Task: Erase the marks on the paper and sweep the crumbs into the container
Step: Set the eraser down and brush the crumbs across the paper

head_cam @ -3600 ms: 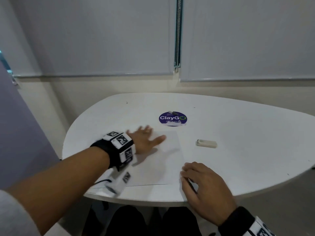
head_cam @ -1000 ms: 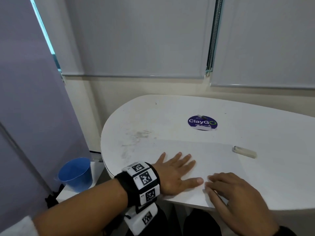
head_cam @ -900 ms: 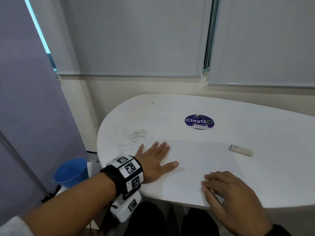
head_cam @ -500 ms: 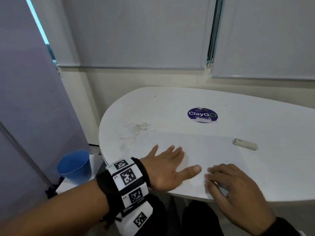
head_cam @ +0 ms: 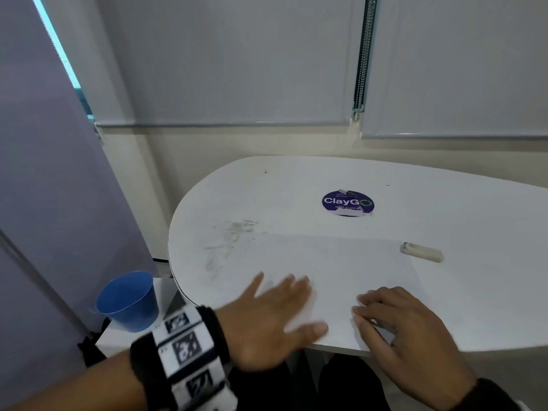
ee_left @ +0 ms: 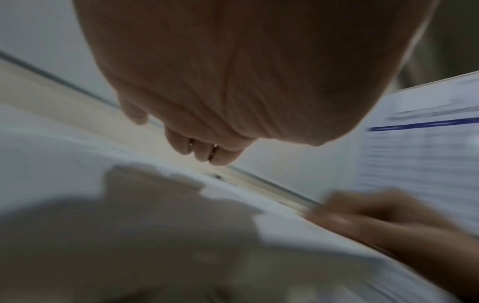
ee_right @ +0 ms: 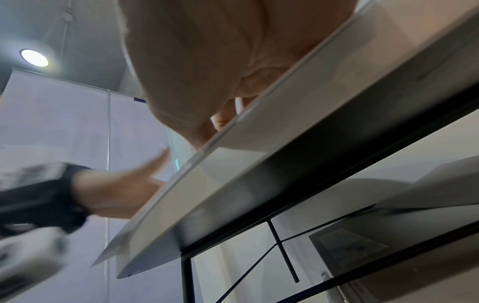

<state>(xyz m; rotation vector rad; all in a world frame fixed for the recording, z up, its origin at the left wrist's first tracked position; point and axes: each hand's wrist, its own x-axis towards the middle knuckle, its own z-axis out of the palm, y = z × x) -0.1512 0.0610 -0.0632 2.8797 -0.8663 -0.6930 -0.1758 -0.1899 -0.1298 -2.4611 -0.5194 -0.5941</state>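
A white sheet of paper (head_cam: pixel 341 271) lies on the white table (head_cam: pixel 296 185), reaching its near edge. My left hand (head_cam: pixel 278 310) is flat with its fingers spread over the paper's left part, blurred by motion. In the left wrist view the palm (ee_left: pixel 233 82) hovers just above its shadow on the sheet. My right hand (head_cam: pixel 400 318) rests bent fingertips on the paper's near edge and holds nothing I can see. The eraser (head_cam: pixel 422 252) lies alone off the paper's far right corner. Grey crumbs and smudges (head_cam: pixel 231 235) lie left of the paper. A blue cup (head_cam: pixel 127 301) stands below the table's left end.
A round purple ClayGo sticker (head_cam: pixel 347 202) sits on the table beyond the paper. Lowered window blinds (head_cam: pixel 237 69) hang behind the table. The cup stands on a low white surface (head_cam: pixel 118 336). The table edge (ee_right: pixel 285 153) and a thin black leg (ee_right: pixel 282 250) show from below.
My left hand has brushed back and forth over the paper's left part. My right hand has stayed on the near edge. The view has turned left, bringing the blue cup in.
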